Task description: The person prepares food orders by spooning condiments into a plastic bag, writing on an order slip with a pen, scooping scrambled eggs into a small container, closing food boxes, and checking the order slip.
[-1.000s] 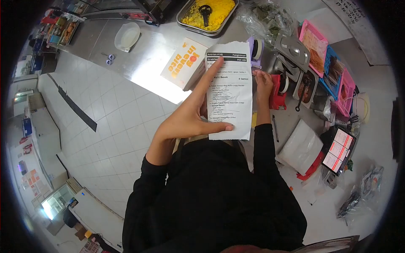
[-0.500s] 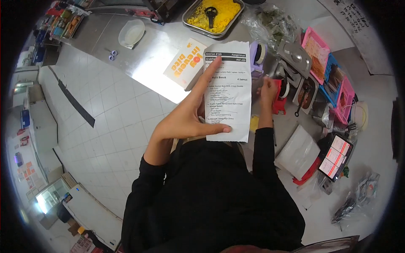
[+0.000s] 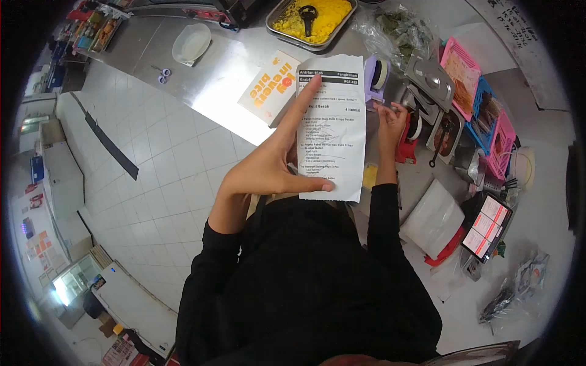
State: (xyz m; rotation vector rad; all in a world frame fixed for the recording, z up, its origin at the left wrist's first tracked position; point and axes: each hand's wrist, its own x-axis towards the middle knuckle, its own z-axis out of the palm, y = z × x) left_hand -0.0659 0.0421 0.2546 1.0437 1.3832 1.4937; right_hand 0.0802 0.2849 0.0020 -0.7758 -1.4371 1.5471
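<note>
My left hand (image 3: 268, 160) grips a printed paper order receipt (image 3: 332, 134), thumb across its lower part and index finger along its upper left. The receipt is upright to my view, covering part of the counter behind. To its right, my right hand (image 3: 391, 122) is raised with fingers apart, close to a purple tape dispenser (image 3: 376, 81). A red tape dispenser (image 3: 408, 146) stands just right of that hand. Behind the receipt's left edge lies a white box (image 3: 268, 91) with orange lettering.
A metal tray (image 3: 279, 35) of yellow food holds a black scoop. Lidded metal containers (image 3: 431, 78) and pink and blue baskets (image 3: 480, 113) line the right side. A tablet (image 3: 487, 227) stands lower right. Scissors (image 3: 163, 75) and a white plastic container (image 3: 191, 44) lie on the left counter.
My right hand has moved up slightly towards the purple tape dispenser, and its fingers have spread from a closed pose. The receipt stays in my left hand, shifted slightly up.
</note>
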